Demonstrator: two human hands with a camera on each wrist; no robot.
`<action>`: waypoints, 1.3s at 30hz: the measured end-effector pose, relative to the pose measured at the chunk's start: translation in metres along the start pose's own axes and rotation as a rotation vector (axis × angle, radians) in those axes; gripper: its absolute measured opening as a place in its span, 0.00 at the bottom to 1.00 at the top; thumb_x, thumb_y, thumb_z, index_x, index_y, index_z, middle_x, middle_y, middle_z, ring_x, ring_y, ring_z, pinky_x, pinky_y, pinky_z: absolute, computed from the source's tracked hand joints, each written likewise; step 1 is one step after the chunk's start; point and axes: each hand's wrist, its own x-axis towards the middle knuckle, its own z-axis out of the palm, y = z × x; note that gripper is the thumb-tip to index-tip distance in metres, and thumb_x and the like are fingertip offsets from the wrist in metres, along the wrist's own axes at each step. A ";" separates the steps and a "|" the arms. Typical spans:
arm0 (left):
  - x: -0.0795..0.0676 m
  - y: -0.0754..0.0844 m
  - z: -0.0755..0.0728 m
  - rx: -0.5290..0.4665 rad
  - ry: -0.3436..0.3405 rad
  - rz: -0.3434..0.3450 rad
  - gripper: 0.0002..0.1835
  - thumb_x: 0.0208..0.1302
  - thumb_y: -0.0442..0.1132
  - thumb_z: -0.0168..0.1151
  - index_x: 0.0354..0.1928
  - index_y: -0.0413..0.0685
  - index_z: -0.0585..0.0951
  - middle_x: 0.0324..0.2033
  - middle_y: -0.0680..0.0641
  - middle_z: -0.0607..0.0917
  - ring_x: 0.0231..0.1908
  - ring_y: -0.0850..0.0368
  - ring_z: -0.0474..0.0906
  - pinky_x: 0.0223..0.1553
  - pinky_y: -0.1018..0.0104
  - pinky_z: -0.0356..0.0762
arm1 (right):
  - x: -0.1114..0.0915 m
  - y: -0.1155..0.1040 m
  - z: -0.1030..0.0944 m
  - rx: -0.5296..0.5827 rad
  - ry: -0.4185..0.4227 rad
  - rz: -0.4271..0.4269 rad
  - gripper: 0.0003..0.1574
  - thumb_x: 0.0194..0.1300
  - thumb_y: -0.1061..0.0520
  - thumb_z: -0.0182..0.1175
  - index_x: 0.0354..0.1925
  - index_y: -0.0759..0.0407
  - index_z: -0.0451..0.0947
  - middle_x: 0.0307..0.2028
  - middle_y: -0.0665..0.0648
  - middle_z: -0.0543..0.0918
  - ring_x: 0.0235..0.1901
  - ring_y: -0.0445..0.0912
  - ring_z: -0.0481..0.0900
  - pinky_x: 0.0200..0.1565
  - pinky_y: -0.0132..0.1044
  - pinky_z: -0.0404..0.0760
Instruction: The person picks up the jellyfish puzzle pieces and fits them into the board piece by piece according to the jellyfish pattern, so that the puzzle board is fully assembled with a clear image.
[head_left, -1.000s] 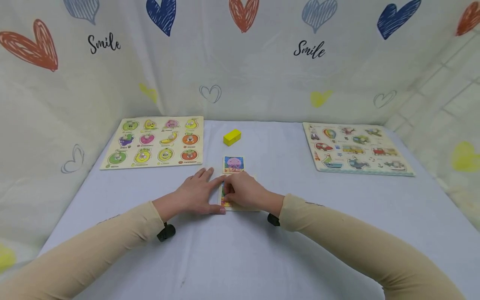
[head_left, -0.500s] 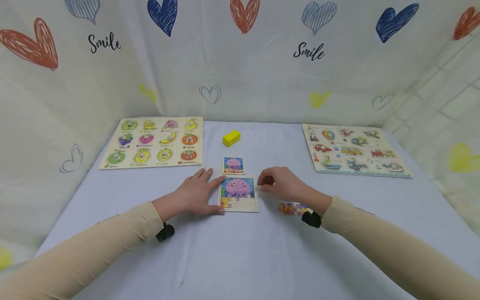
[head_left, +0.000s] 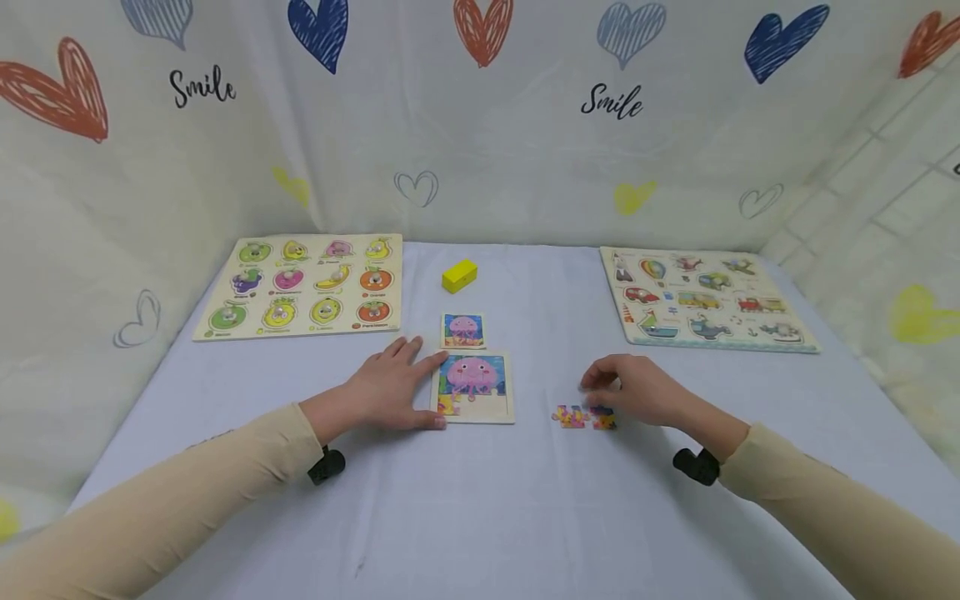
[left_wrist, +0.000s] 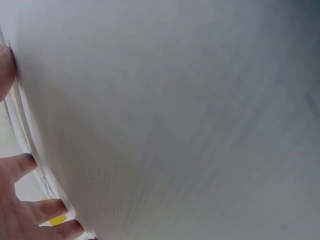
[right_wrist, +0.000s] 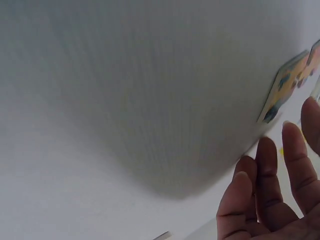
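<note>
A square jigsaw tray (head_left: 491, 410) lies mid-table with a pink jellyfish picture in its upper part and bare wood at lower right. My left hand (head_left: 386, 383) is spread flat beside it, thumb and index fingertip touching its left edge. Beyond the tray is a small jellyfish picture card (head_left: 462, 332). To the right are loose jigsaw pieces (head_left: 570, 417). Just over the rightmost of them my right hand (head_left: 637, 390) hovers, fingers loosely bent and holding nothing. In the right wrist view a gap separates the thumb and fingers, near a jigsaw piece (right_wrist: 284, 89).
A fruit puzzle board (head_left: 307, 329) lies at the back left, and a vehicle puzzle board (head_left: 720, 342) at the back right. Between them stands a yellow block (head_left: 459, 276). A curtain printed with hearts hangs behind the table.
My right hand has left the jigsaw tray and moved right to the loose pieces, uncovering the jellyfish picture. The left hand stays at the tray's left edge.
</note>
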 end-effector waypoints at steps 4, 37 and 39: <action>0.000 0.001 0.000 0.002 0.001 0.000 0.52 0.59 0.68 0.67 0.80 0.55 0.59 0.79 0.32 0.55 0.78 0.29 0.51 0.71 0.32 0.62 | -0.004 -0.001 0.004 -0.024 -0.015 -0.049 0.11 0.61 0.53 0.74 0.41 0.53 0.85 0.41 0.52 0.83 0.43 0.46 0.75 0.44 0.38 0.76; 0.000 0.001 0.001 -0.012 -0.003 -0.007 0.52 0.59 0.68 0.67 0.80 0.56 0.59 0.79 0.34 0.54 0.78 0.30 0.50 0.72 0.33 0.61 | 0.025 -0.051 0.016 0.275 -0.096 -0.065 0.07 0.64 0.57 0.71 0.38 0.58 0.83 0.29 0.51 0.84 0.31 0.43 0.77 0.35 0.33 0.76; 0.000 0.001 0.002 -0.015 0.001 -0.005 0.52 0.59 0.68 0.67 0.80 0.56 0.59 0.79 0.33 0.54 0.78 0.30 0.50 0.72 0.33 0.61 | 0.033 -0.058 0.020 0.279 -0.101 -0.056 0.07 0.64 0.57 0.71 0.37 0.58 0.83 0.27 0.51 0.83 0.30 0.43 0.76 0.35 0.34 0.75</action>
